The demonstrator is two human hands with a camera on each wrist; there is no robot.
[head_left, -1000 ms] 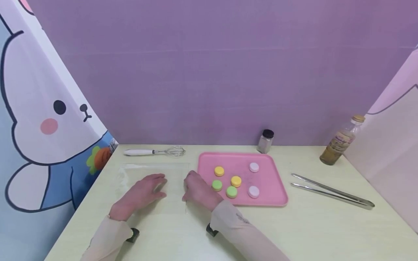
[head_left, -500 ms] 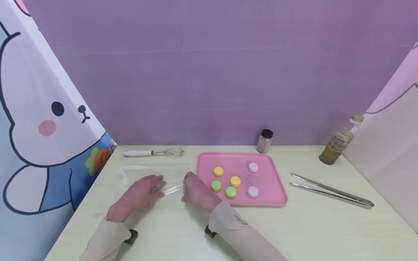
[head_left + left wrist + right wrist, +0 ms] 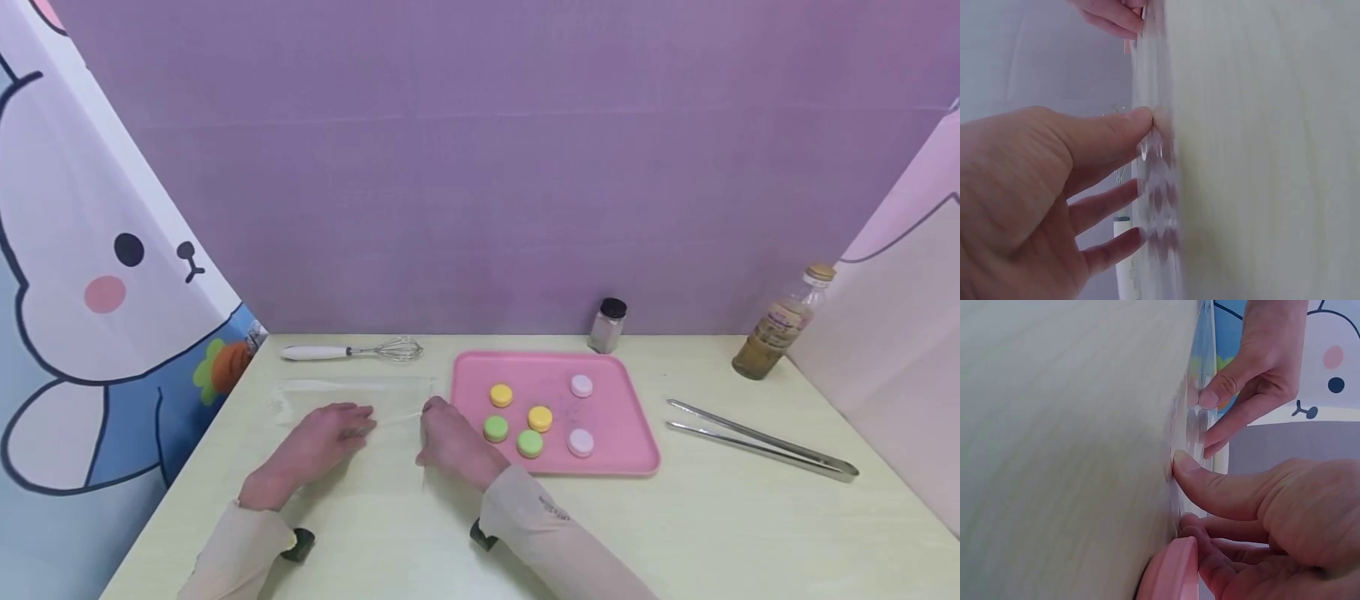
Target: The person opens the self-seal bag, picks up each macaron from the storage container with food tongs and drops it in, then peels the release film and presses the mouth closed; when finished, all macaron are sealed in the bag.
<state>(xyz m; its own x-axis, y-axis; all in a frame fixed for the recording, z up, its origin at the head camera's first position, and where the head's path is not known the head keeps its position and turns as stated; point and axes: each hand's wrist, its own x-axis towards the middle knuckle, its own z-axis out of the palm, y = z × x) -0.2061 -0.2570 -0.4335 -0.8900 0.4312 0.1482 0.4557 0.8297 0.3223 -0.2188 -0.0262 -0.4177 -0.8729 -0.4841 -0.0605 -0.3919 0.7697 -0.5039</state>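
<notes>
A thin, see-through plastic sheet (image 3: 401,398) lies flat on the pale table, left of a pink tray (image 3: 611,463). My left hand (image 3: 318,446) rests its spread fingertips and thumb on the sheet; in the left wrist view the plastic reflects the fingers. My right hand (image 3: 459,442) presses thumb and fingertips along the sheet's right edge, close beside the tray's left rim. In the right wrist view its thumb (image 3: 1219,490) and fingers stand apart on the surface. Macarons sit on the tray: yellow (image 3: 540,418), green (image 3: 529,443) and lilac (image 3: 581,442), two of each.
A white-handled whisk (image 3: 352,351) lies behind the sheet. At the back stand a small black-capped jar (image 3: 607,327) and, farther right, a corked glass bottle (image 3: 780,327). Metal tongs (image 3: 765,440) lie right of the tray. A purple backdrop (image 3: 480,208) closes off the table's rear.
My left hand has shifted slightly left. Shiny creases showed in the sheet between the hands half a second ago; it now looks smoother there. My right hand has stayed nearly in place.
</notes>
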